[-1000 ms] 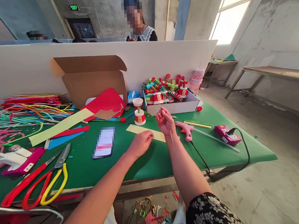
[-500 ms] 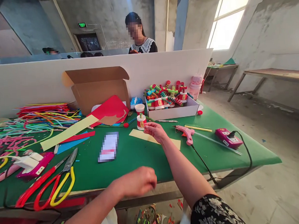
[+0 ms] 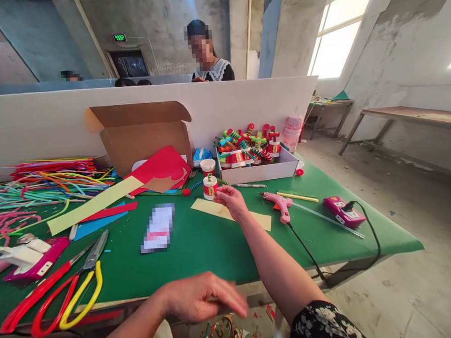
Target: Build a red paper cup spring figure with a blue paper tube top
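1. Upside down on the green desk (image 3: 215, 253), just in front of a second cup (image 3: 207, 165): white paper cup (image 3: 210, 189) with a red band and a pale, dark-marked label.
2. On its top, a short green-and-yellow coil (image 3: 210, 177); at its sides, a blue coil (image 3: 196, 186) ending in a red disc (image 3: 186, 192), and a green coil (image 3: 223, 182).
3. Right hand (image 3: 233, 201): grip narrow, fingertips pinched at the cup's right edge; cannot tell of anything between them.
4. Left hand (image 3: 200, 297): blurred, above the near desk edge, grip loose, thumb apart from fingers.
5. On the desk: pale strip (image 3: 260, 221) partly behind the right hand, pink glue gun (image 3: 282, 203), phone (image 3: 158, 228), shears (image 3: 95, 250), heap of coloured stems (image 3: 55, 170).
6. Farther back: open brown carton (image 3: 146, 138), white box (image 3: 259, 173) full of coil figures (image 3: 237, 159), pink bottle (image 3: 293, 135), white partition (image 3: 37, 118).
7. Beyond: person (image 3: 220, 71) with white lace collar, green exit sign (image 3: 119, 38), rough grey walls (image 3: 430, 42), bright window (image 3: 343, 36), bare floor (image 3: 405, 285).
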`<state>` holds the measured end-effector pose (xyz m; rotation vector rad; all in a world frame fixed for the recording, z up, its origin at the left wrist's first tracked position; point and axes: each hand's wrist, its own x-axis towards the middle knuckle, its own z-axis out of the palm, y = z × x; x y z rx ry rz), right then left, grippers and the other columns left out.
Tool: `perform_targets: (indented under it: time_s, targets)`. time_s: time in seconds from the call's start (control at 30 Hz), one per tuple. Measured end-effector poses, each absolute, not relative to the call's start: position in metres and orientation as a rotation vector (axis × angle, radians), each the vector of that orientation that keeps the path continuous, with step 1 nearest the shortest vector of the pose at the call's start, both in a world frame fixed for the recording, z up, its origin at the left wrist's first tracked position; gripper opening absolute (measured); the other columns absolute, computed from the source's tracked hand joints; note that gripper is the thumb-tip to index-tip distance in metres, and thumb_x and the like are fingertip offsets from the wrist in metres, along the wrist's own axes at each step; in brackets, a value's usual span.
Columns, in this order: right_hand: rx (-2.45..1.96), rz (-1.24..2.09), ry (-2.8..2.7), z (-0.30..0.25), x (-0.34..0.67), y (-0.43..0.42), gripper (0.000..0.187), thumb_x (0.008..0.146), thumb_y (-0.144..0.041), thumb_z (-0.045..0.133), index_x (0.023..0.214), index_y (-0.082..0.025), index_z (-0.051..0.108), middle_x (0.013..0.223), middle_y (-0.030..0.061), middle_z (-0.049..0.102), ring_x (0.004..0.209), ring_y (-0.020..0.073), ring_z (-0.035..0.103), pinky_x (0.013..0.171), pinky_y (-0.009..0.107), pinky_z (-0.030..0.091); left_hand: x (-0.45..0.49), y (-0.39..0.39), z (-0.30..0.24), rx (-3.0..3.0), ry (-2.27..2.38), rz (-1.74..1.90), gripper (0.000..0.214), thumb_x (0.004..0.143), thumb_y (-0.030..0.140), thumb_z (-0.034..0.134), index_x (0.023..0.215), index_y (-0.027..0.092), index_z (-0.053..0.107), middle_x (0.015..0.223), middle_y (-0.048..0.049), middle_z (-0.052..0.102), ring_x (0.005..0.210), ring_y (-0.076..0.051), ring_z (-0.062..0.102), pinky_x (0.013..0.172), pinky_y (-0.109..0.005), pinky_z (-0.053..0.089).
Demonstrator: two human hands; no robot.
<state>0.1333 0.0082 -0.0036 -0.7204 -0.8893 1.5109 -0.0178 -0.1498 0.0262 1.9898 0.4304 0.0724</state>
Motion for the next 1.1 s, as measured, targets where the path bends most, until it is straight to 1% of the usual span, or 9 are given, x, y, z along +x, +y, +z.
perform_targets:
  time_s: [0.07,0.17,0.23,0.3,0.47,0.6,0.77,0.83,1.1]
  targets:
    - [-0.734,1.5,-0.88,-0.004,0.131,0.009,0.037,0.05,-0.033,0.088,0.075,-0.017,0.065,0.062,-0.0011,0.068,0.058,0.0113,0.063,0.067,0.027,0.055,-0.019,-0.137,0.04,1.79,0.468,0.049,0.034,0.083,0.017,0.054,0.111,0.023,0.071,0.094,-0.0043,0.076,0.089,-0.018,0.071,0.078,-0.028,0.056]
    - [-0.756,1.477,-0.884,-0.002,0.13,0.008,0.038,0.048,-0.035,0.088,0.071,-0.018,0.064,0.06,-0.0017,0.067,0.057,0.0111,0.063,0.065,0.026,0.054,-0.016,-0.078,0.041,1.569,1.071,0.762,0.023,0.081,0.03,0.056,0.094,0.016,0.07,0.079,-0.0044,0.072,0.062,-0.013,0.064,0.054,-0.022,0.049]
    - [-0.77,1.458,-0.891,-0.001,0.131,0.006,0.037,0.048,-0.035,0.088,0.071,-0.018,0.064,0.061,-0.0019,0.068,0.058,0.0113,0.063,0.066,0.026,0.054,-0.012,-0.037,0.032,1.302,1.367,1.251,0.023,0.077,0.035,0.058,0.086,0.015,0.065,0.071,-0.0025,0.066,0.053,-0.01,0.055,0.048,-0.021,0.042]
    - [-0.782,1.438,-0.887,0.0,0.132,0.005,0.038,0.048,-0.036,0.088,0.072,-0.018,0.064,0.064,-0.0016,0.069,0.059,0.012,0.064,0.068,0.027,0.054,-0.006,-0.012,0.021,1.18,1.375,1.44,0.029,0.076,0.042,0.059,0.085,0.014,0.063,0.067,-0.0011,0.062,0.052,-0.01,0.052,0.049,-0.021,0.041]
    - [-0.804,1.435,-0.964,-0.003,0.129,0.004,0.038,0.05,-0.037,0.088,0.072,-0.018,0.064,0.064,-0.0011,0.069,0.059,0.0132,0.064,0.071,0.03,0.054,0.002,-0.013,0.004,1.189,1.107,1.469,0.046,0.071,0.056,0.065,0.09,0.014,0.068,0.07,-0.0028,0.064,0.06,-0.012,0.054,0.055,-0.023,0.043]
    - [-0.81,1.451,-1.046,-0.005,0.127,0.005,0.036,0.051,-0.037,0.088,0.071,-0.018,0.065,0.065,-0.0013,0.068,0.06,0.0135,0.064,0.071,0.031,0.054,0.001,-0.016,0.002,1.202,1.112,1.453,0.033,0.064,0.046,0.074,0.075,0.016,0.068,0.062,0.0003,0.061,0.054,-0.009,0.048,0.051,-0.022,0.038]
    - [-0.799,1.554,-1.092,-0.002,0.13,0.002,0.039,0.048,-0.035,0.089,0.073,-0.018,0.065,0.069,-0.0014,0.068,0.062,0.0127,0.065,0.072,0.03,0.054,-0.003,-0.01,0.003,1.174,1.107,1.478,0.021,0.059,0.036,0.074,0.06,0.017,0.066,0.051,0.0033,0.054,0.048,-0.008,0.042,0.047,-0.022,0.034]
    - [-0.798,1.593,-1.067,-0.001,0.131,0.0,0.04,0.049,-0.037,0.089,0.075,-0.017,0.065,0.07,-0.0012,0.069,0.063,0.0125,0.065,0.073,0.03,0.054,-0.003,-0.011,0.003,1.168,1.122,1.479,0.02,0.058,0.035,0.074,0.059,0.017,0.066,0.05,0.0032,0.054,0.047,-0.008,0.042,0.046,-0.022,0.033]
    - [-0.878,1.515,-0.975,-0.009,0.127,0.001,0.038,0.048,-0.042,0.089,0.063,-0.017,0.064,0.058,-0.0008,0.066,0.056,0.0117,0.061,0.068,0.03,0.055,0.0,-0.012,0.0,1.157,1.147,1.406,0.024,0.058,0.038,0.074,0.06,0.016,0.067,0.048,0.0026,0.053,0.047,-0.008,0.043,0.046,-0.022,0.034]
